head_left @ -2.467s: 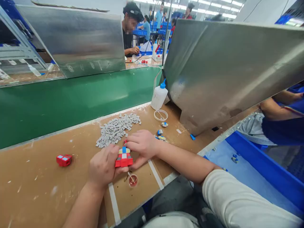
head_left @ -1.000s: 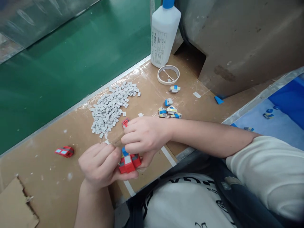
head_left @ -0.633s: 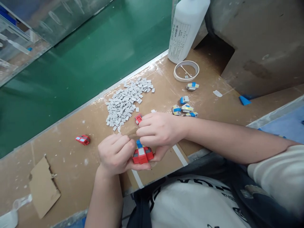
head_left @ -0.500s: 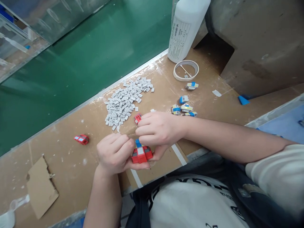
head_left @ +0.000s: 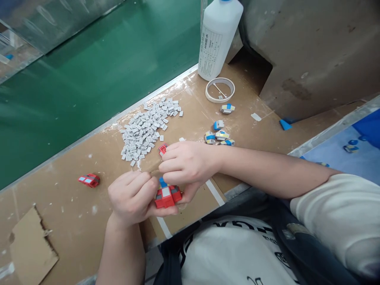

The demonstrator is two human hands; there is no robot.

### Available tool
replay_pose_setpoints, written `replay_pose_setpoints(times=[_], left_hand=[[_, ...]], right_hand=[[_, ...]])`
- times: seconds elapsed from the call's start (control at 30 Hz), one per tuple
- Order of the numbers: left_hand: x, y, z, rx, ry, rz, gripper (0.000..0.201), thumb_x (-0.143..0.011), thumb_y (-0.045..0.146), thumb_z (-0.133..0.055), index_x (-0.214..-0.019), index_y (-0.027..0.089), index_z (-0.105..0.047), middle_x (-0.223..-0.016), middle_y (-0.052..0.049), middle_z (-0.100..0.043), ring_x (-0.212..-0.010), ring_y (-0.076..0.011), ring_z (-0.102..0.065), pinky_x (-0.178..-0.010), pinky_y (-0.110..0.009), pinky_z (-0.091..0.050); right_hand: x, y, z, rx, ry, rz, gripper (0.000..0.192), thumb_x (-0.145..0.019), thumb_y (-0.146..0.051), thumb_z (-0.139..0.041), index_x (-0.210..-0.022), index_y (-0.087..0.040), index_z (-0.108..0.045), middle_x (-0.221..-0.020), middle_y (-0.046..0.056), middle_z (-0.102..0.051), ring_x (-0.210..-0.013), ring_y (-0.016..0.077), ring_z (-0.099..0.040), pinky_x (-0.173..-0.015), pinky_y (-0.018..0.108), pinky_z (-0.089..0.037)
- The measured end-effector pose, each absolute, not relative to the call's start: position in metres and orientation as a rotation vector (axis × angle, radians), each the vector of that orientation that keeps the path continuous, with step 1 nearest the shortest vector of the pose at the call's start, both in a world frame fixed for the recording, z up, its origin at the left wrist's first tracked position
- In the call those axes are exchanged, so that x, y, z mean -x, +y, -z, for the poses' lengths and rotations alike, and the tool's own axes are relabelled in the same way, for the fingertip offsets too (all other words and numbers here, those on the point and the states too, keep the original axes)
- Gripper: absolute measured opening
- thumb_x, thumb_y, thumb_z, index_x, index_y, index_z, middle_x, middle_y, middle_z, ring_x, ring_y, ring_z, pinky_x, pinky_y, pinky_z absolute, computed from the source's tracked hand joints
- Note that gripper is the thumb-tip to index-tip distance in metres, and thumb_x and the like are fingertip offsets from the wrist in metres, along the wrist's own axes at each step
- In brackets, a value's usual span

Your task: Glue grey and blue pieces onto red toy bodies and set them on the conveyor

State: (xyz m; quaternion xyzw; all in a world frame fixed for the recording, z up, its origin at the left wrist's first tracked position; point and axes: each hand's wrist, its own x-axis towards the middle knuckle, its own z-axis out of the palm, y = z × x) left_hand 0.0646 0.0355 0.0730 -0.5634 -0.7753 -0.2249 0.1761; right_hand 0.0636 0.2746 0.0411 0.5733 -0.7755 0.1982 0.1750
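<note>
Hands [head_left: 132, 198] [head_left: 185, 164] both pinch red toy block [head_left: 166, 196].

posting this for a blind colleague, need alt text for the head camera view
Both hands hold a small red toy block figure at the near edge of a brown worktable: the left hand cradles it and the right hand pinches its top. Beyond lie a pile of small grey pieces, a white bottle and a green conveyor belt.
</note>
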Motion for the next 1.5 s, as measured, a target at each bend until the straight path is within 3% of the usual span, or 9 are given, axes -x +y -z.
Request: replay_pose_setpoints(times=[0.23, 0.97, 1.13, 1.23, 1.37, 1.5], left_hand=[[-0.064, 0.033, -0.071, 1.61, -2.179, 0.638, 0.042, -0.107, 0.056, -0.064, -0.082, 0.024, -0.051, -0.063, 0.003, -0.045, -0.055, -0.0162, -0.04, -0.054, -0.035, -0.03], [-0.064, 0.031, -0.07, 1.64, -2.173, 0.62, 0.039, -0.105, 0.054, -0.066, -0.084, 0.024, -0.053, -0.064, 0.003, -0.045, -0.056, -0.017, -0.04, -0.053, -0.035, -0.03], [-0.063, 0.029, -0.07, 1.575, -2.14, 0.528, 0.035, -0.104, 0.051, -0.07, -0.088, 0.022, -0.058, -0.063, 0.002, -0.05, -0.055, -0.0169, -0.042, -0.054, -0.034, -0.03], [-0.058, 0.024, -0.066, 1.372, -2.129, 0.405, 0.036, -0.103, 0.055, -0.071, -0.093, 0.022, -0.063, -0.065, 0.001, -0.055, -0.056, -0.0172, -0.045, -0.055, -0.032, -0.031], [-0.049, 0.017, -0.054, 1.142, -2.149, 0.295, 0.045, -0.102, 0.065, -0.068, -0.1, 0.02, -0.067, -0.075, -0.005, -0.068, -0.062, -0.0192, -0.056, -0.059, -0.032, -0.036], [-0.043, 0.016, -0.043, 1.049, -2.18, 0.273, 0.045, -0.103, 0.064, -0.067, -0.117, 0.021, -0.07, -0.096, -0.009, -0.079, -0.077, -0.0228, -0.07, -0.065, -0.032, -0.042]], right_hand=[[-0.062, 0.273, -0.042, -1.647, -2.234, -0.565, 0.041, -0.11, -0.053, -0.05, -0.083, -0.023, -0.056, -0.078, 0.0, -0.051, -0.071, 0.0177, -0.046, -0.069, 0.035, -0.033], [-0.063, 0.274, -0.044, -1.646, -2.239, -0.568, 0.043, -0.109, -0.056, -0.054, -0.081, -0.023, -0.056, -0.077, -0.001, -0.052, -0.071, 0.0172, -0.047, -0.068, 0.036, -0.033], [-0.06, 0.278, -0.04, -1.588, -2.226, -0.657, 0.045, -0.111, -0.06, -0.049, -0.089, -0.023, -0.06, -0.08, 0.0, -0.056, -0.074, 0.017, -0.053, -0.068, 0.034, -0.033], [-0.056, 0.28, -0.034, -1.355, -2.343, -0.937, 0.045, -0.108, -0.064, -0.055, -0.099, -0.021, -0.064, -0.087, 0.002, -0.064, -0.081, 0.0172, -0.059, -0.072, 0.032, -0.037], [-0.054, 0.275, -0.028, -1.192, -2.434, -1.745, 0.047, -0.101, -0.062, -0.068, -0.114, -0.017, -0.067, -0.086, 0.0, -0.069, -0.074, 0.0125, -0.059, -0.07, 0.027, -0.044], [-0.057, 0.262, -0.031, -0.932, -2.394, -2.399, 0.047, -0.091, -0.059, -0.079, -0.103, -0.015, -0.067, -0.078, -0.003, -0.063, -0.068, 0.01, -0.055, -0.063, 0.024, -0.046]])
